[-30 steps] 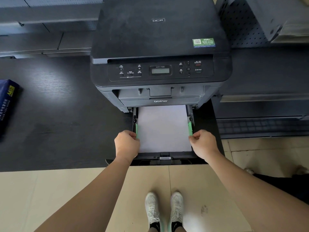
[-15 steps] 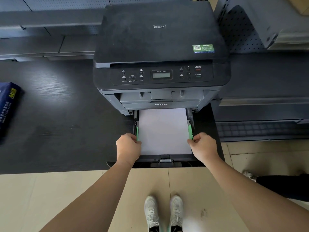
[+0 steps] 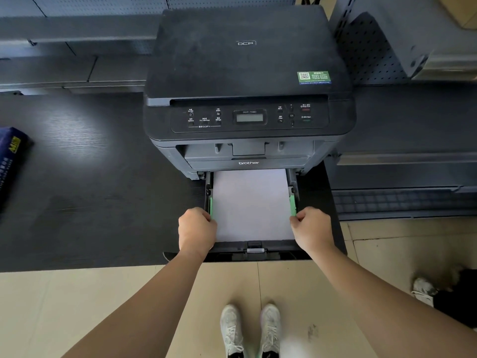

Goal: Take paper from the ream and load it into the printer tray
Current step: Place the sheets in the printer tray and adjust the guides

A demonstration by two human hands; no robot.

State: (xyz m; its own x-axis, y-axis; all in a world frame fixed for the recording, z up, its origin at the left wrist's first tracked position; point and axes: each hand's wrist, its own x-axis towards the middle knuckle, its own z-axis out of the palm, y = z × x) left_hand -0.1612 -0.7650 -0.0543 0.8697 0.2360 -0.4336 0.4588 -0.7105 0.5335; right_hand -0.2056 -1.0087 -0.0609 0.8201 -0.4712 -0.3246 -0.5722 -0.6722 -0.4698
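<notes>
A dark grey printer (image 3: 247,73) stands on a black table (image 3: 90,202). Its paper tray (image 3: 254,251) is pulled out toward me, and a white stack of paper (image 3: 251,202) lies flat in it between two green side guides. My left hand (image 3: 197,228) grips the tray's left edge by the left green guide (image 3: 211,206). My right hand (image 3: 312,227) grips the right edge by the right green guide (image 3: 292,204). The blue wrapped ream (image 3: 10,161) lies at the table's far left, partly cut off by the frame.
Grey shelving runs behind the table, and a perforated grey metal stand (image 3: 387,42) rises at the right. Lower grey shelves (image 3: 402,177) sit right of the printer. My white shoes (image 3: 250,332) stand on beige floor tiles; another person's shoe (image 3: 423,290) shows at the right.
The view has shifted slightly, so the printer sits lower in frame. Both hands stay on the tray's sides by the green guides; the tray looks about equally far out.
</notes>
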